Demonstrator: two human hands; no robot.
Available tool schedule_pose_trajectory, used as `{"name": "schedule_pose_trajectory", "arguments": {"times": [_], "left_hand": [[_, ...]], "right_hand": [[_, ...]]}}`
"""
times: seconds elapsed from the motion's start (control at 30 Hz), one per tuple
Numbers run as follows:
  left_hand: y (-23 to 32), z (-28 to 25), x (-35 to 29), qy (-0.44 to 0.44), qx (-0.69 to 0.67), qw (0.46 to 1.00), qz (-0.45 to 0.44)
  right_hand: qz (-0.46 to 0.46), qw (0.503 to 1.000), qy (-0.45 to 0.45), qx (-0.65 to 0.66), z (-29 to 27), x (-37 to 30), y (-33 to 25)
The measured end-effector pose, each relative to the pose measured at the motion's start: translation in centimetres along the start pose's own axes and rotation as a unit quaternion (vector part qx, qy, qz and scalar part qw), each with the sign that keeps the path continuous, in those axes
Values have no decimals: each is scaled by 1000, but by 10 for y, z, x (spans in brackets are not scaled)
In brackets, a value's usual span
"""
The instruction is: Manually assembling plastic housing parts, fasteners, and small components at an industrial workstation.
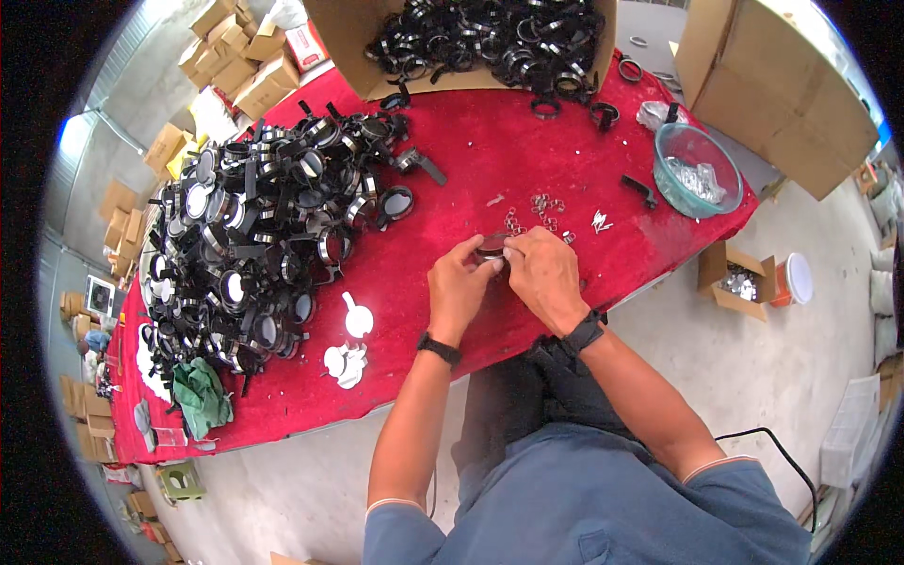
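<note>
Between my two hands, over the red cloth, is a small round black part with a metal rim (492,247). My left hand (459,284) is closed on its left side with thumb and fingers. On its right side, the fingers of my right hand (546,275) are pinched at the rim; whether they also hold something small is hidden. Just beyond my fingertips lie several small metal rings (544,203) and a few thin white pieces (601,222). Left of my left hand are white round-ended pieces (358,317), some stacked in a small pile (346,363).
A large heap of black round parts with straps (273,217) covers the table's left side, a green cloth (201,395) at its near end. At the back stands a cardboard box (344,56) of similar parts. A teal bowl (670,179) with clear bags sits at the right edge.
</note>
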State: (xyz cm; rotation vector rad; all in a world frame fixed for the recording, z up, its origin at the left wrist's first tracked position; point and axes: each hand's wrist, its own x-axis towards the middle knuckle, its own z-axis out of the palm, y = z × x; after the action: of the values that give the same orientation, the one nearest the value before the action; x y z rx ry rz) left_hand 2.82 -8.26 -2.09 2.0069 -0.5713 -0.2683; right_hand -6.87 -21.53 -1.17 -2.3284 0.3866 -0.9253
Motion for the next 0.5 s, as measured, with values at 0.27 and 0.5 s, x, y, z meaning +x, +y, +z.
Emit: {"name": "schedule_pose_trajectory", "arguments": {"times": [0.27,0.5], "left_hand": [[2,1,-2,-1,26,1000,-7],[-5,5,-3,14,60,996,63]], "right_hand": [[-21,999,-24,-29,-3,0,-2],[-39,996,-51,-68,-9,-6,-11]]}}
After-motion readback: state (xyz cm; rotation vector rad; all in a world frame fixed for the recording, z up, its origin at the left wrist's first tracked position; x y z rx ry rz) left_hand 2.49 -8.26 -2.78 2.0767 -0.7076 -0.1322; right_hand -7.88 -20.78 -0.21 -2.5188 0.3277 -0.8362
